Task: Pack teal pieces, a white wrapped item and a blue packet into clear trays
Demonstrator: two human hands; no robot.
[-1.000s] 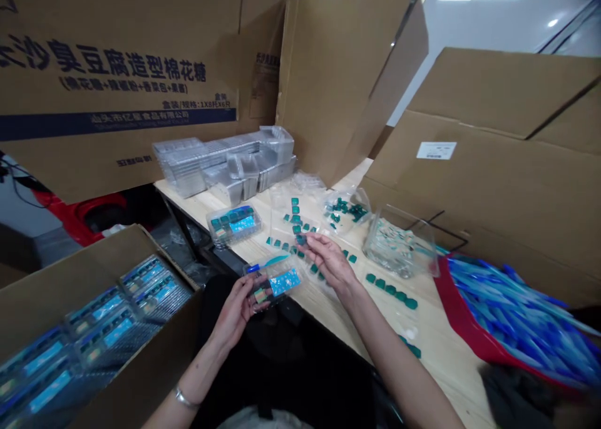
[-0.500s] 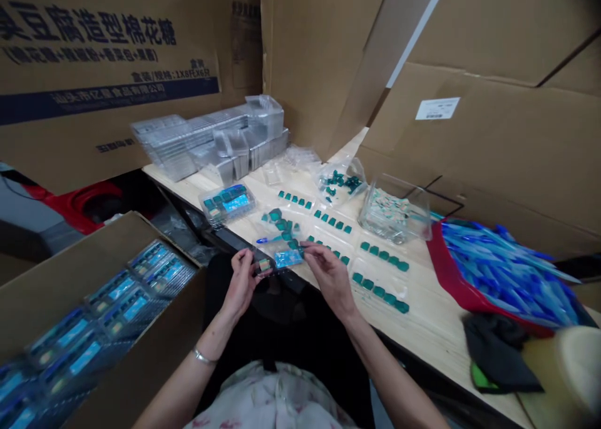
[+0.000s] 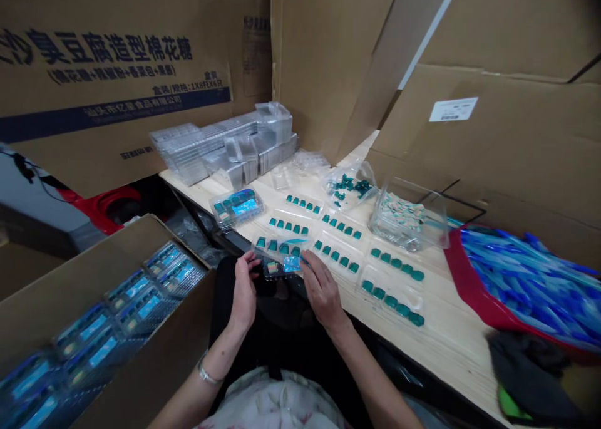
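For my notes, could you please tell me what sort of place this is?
Probably a hand-packing workspace: clear plastic trays of teal pieces line a wooden table, an open cardboard carton holds packs, and flattened cartons stand behind.

light: even, indoor, fairly dim | shadows: soft | glare: faint on clear plastic trays (image 3: 338,253) | edges: bowed

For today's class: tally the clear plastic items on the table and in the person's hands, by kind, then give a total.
Clear trays of teal pieces: 7
Blue-labelled packs: 2
Clear containers of loose pieces: 2
Total: 11
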